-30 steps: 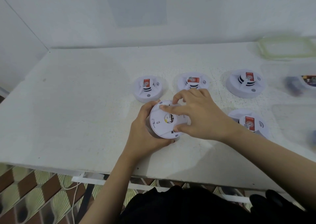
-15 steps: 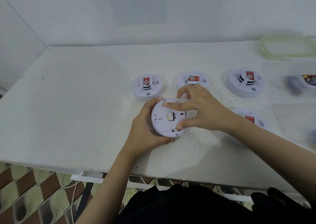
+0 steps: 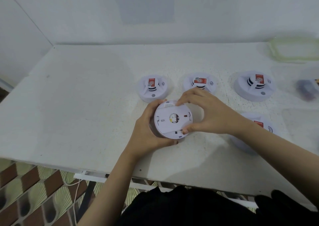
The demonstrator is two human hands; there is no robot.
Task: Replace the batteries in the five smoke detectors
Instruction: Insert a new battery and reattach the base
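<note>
The held smoke detector [image 3: 173, 119] is lying near the front middle of the table [image 3: 86, 105], tipped so that its flat white back plate is facing the camera; whether it is touching the tabletop I cannot tell. The left hand [image 3: 148, 130] is cupping it from 9 o'clock, fingers curling round the rim and under the body. The right hand [image 3: 210, 115] is coming in from 3 o'clock, pinching the back plate between a fingertip at its 12 o'clock edge and the thumb at 5 o'clock. Four more are sitting dome-up with red labels: the second detector [image 3: 153, 88] at 11 o'clock, the third detector [image 3: 200, 84] at 1 o'clock, the fourth detector [image 3: 254, 86] at 2 o'clock, and the fifth detector [image 3: 255, 127] at 3 o'clock, partly hiding behind the right forearm. A clear lid [image 3: 293, 50] is resting far off at 2 o'clock.
</note>
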